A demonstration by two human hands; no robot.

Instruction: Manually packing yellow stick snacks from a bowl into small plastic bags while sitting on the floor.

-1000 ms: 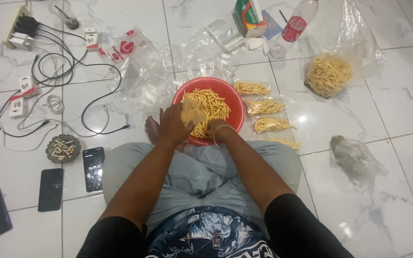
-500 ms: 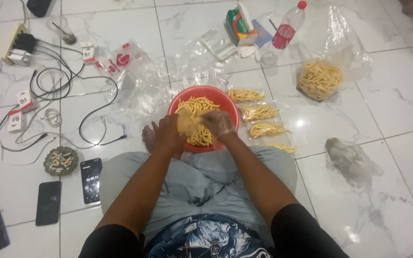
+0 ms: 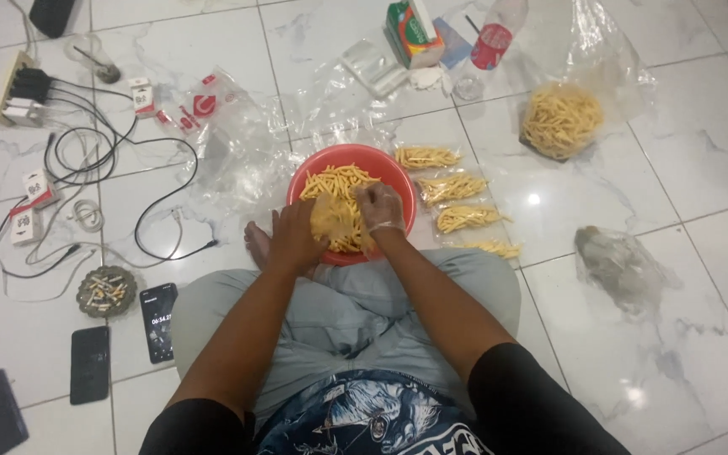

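The person sits cross-legged on a white marble-tile floor (image 3: 701,126). A red bowl (image 3: 398,173) of pale yellow snack sticks (image 3: 339,181) rests on the floor directly in front of the knees, beside a bare foot (image 3: 256,243).

Left hand (image 3: 295,238): positioned at the near rim of the bowl, fingers curled closed around a small clear plastic bag (image 3: 332,217) partly filled with sticks. The bag is held upright over the bowl.

Right hand (image 3: 379,206): covered by a thin transparent glove, positioned above the sticks and touching the bag's right side. The fingers are bent inward at the bag mouth; whether they pinch sticks or the bag film cannot be determined.

Surrounding items:
- Right of the bowl: four filled small bags in a column (image 3: 455,187), just beside the rim.
- Far right: a large open clear bag of sticks (image 3: 559,120), well apart from the bowl.
- Right, nearer: a crumpled empty plastic bag (image 3: 615,263).
- Behind the bowl: loose clear plastic sheeting (image 3: 242,152), a green carton (image 3: 413,32), and a bottle with red label (image 3: 492,42).
- Left: a power strip (image 3: 17,88) with black cables (image 3: 94,168), an ashtray (image 3: 106,291), and three dark phones (image 3: 158,321).

No item lies between the hands and the bowl.
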